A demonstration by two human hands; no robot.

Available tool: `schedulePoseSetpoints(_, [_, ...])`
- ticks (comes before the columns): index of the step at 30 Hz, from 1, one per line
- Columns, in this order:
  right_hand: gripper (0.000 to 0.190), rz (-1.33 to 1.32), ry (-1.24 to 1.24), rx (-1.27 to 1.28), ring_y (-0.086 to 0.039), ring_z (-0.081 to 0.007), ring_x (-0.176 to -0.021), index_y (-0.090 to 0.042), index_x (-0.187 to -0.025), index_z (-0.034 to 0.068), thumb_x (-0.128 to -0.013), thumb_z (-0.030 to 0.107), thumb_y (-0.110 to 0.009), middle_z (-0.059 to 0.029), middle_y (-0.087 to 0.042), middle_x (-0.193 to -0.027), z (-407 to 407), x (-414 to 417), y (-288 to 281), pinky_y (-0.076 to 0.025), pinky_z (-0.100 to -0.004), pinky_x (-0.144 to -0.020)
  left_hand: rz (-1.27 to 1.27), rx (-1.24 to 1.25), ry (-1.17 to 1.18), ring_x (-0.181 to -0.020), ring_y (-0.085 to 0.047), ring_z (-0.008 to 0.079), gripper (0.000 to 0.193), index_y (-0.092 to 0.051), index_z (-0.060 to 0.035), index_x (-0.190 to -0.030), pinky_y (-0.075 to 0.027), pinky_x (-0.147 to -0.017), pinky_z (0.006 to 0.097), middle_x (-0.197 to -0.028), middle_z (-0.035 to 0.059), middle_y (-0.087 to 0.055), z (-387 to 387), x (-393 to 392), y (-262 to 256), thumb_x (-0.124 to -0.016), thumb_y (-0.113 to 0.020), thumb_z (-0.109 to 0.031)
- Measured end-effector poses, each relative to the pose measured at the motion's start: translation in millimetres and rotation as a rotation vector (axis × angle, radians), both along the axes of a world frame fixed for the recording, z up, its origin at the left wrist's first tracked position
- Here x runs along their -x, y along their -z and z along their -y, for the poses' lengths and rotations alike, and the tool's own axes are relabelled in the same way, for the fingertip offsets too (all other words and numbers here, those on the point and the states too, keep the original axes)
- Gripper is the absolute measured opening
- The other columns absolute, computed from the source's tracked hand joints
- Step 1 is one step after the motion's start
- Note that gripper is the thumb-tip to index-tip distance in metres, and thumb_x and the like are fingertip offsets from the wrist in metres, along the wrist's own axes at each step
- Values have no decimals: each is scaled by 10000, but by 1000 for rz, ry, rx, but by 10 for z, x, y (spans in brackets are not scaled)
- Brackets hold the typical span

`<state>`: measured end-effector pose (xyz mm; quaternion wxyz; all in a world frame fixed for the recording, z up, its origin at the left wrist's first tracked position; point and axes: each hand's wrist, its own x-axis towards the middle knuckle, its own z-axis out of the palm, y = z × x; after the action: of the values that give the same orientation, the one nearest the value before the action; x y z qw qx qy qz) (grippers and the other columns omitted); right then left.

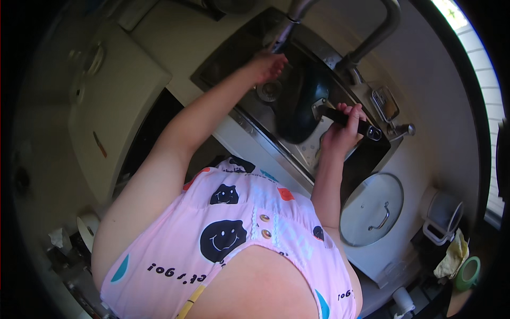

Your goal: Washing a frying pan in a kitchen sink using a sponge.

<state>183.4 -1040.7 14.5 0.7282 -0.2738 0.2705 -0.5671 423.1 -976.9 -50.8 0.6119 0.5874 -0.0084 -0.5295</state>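
My right hand (346, 124) is closed around the black handle (338, 115) of a dark green pan (301, 115). The pan lies tilted inside the stainless steel sink (275, 139), its handle rising toward the right rim. My left hand (267, 68) is over the sink, fingers curled, right at the outlet of the metal faucet (282, 36). Whether it grips the spray head or something thin there is too dim to tell. Below that hand a round drain strainer (269, 91) shows in the basin.
A glass pot lid (372, 209) lies on the counter at right, near a white plastic pitcher (441, 217), a crumpled cloth (452, 255) and a green ring (467, 273). A wire soap rack (385, 104) sits behind the sink. On the left white surface (123, 91) is a knife (99, 144).
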Motion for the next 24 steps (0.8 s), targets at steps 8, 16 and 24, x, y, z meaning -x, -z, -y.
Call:
schedulePoseSetpoints(8, [204, -862, -39, 845, -556, -254, -530, -550, -696, 60, -690, 178, -717, -106, -545, -585, -116, -616, 93, -433, -304, -517, 174, 0, 89, -692, -570, 120, 375, -572, -92, -881, -466, -597, 270, -767, 16, -579, -133, 586, -444, -875, -441, -443])
schedulePoseSetpoints(16, [309, -783, -113, 780, -531, -336, -847, -531, -869, 31, -615, 104, -692, -145, -536, -866, -199, -1215, 516, -432, -382, -721, 64, 320, -198, -951, -551, 179, 529, -532, -72, -1059, -409, -874, 332, -986, 56, -587, 15, 571, -312, -894, -272, -503])
schedulePoseSetpoints(24, [244, -714, -93, 725, -529, -330, -855, -526, -903, 12, -754, 178, -625, -158, -527, -896, -47, -997, 764, -423, -376, -746, -109, 546, -88, -986, -543, 323, 423, -570, 26, -931, -410, -907, 434, -993, 184, -587, 253, 436, -163, -879, -380, -348])
